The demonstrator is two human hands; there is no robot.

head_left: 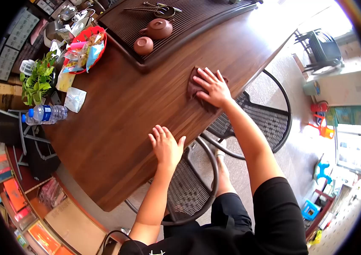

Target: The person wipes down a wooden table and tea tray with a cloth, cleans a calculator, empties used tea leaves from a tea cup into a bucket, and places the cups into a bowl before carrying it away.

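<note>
A dark brown cloth [195, 87] lies on the wooden table [116, 140], close to its right-hand edge. Pressed flat over it is my right hand [214, 89], fingers spread, with the cloth showing around the fingers and under the palm. My left hand [166, 148] is at the near edge of the table, palm down and fingers stretched out, with nothing in it. Whether its palm fully touches the wood I cannot tell.
A slatted tea tray [129, 46] with a clay teapot [159, 29] and small clay pot [143, 45] sits at the back. On the left are a red snack basket [101, 51], potted plant [38, 83] and water bottles [49, 114]. Woven chairs [191, 191] stand against the near edge.
</note>
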